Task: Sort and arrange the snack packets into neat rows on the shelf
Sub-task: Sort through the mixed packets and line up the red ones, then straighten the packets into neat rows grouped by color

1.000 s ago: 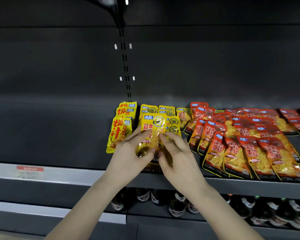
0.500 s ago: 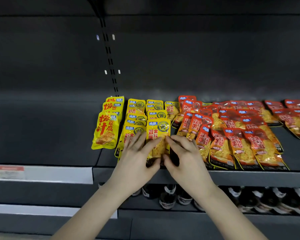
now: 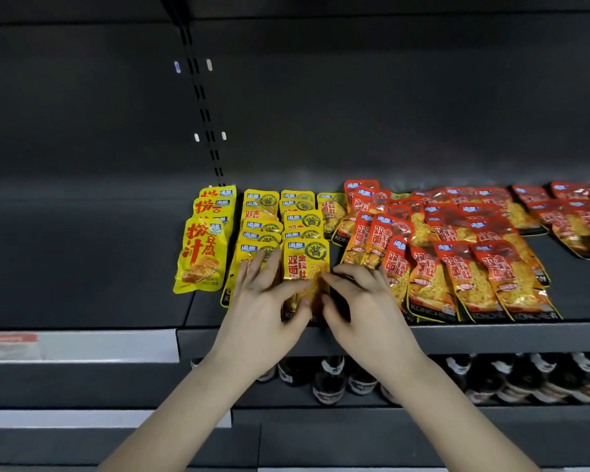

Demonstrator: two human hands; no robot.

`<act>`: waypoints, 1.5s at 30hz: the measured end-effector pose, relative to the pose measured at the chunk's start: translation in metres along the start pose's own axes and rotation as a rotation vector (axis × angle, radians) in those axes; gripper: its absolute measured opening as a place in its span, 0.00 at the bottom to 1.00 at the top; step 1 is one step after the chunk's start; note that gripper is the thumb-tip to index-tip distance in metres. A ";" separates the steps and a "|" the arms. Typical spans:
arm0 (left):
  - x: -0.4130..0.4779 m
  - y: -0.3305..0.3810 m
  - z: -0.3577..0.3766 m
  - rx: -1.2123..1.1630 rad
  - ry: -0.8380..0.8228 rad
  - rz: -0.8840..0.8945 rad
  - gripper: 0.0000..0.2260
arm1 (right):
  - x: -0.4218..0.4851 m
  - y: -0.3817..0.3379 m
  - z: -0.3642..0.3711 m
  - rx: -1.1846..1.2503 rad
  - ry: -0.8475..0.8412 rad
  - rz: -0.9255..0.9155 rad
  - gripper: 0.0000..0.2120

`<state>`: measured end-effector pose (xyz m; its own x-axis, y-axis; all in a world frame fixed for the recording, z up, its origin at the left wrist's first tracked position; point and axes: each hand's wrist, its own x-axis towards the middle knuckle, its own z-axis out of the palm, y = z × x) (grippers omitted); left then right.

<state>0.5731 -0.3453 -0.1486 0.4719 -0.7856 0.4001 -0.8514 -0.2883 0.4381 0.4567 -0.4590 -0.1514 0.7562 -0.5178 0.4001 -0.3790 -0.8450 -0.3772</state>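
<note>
The right hand (image 3: 365,301) pinched the right edge of the front yellow packet (image 3: 305,264) between thumb and forefinger, its other fingers curled. The left hand (image 3: 263,311) lay flat, thumb across the packet's lower left, straight fingers pressing on the yellow row (image 3: 258,229) just beside it. The packet lay face up at the front of its own row, near the lip of the shelf (image 3: 82,267). Left of these rows lay tofu packets (image 3: 201,253). To the right, overlapping red packets (image 3: 457,267) spread across the shelf. Dark bottles (image 3: 327,383) stood on the level below, and a white price strip (image 3: 79,345) ran along the lip at left.
</note>
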 end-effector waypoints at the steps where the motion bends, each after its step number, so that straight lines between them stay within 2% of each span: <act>1: 0.002 0.001 -0.001 0.011 0.007 0.005 0.17 | 0.001 0.001 -0.002 -0.003 -0.002 0.000 0.22; 5: 0.016 0.013 -0.006 0.072 -0.018 0.036 0.21 | 0.007 0.009 -0.012 -0.055 -0.010 -0.001 0.22; 10: 0.041 0.033 -0.004 0.253 -0.226 0.093 0.35 | 0.016 0.025 -0.025 -0.156 -0.041 0.043 0.22; 14: 0.060 0.044 0.005 0.374 -0.371 0.135 0.33 | 0.022 0.042 -0.035 -0.234 -0.110 0.089 0.25; 22: 0.090 0.064 0.028 0.399 -0.456 0.159 0.35 | 0.033 0.072 -0.054 -0.304 -0.219 0.158 0.29; 32: 0.118 0.071 0.045 0.456 -0.737 0.052 0.52 | 0.054 0.102 -0.051 -0.269 -0.400 0.111 0.29; 45: 0.117 0.083 0.058 0.356 -0.784 -0.028 0.53 | 0.052 0.117 -0.050 -0.274 -0.445 0.088 0.28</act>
<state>0.5450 -0.4929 -0.1118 0.3110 -0.8889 -0.3363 -0.9249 -0.3646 0.1082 0.4253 -0.5917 -0.1327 0.8460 -0.5318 -0.0389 -0.5317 -0.8357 -0.1377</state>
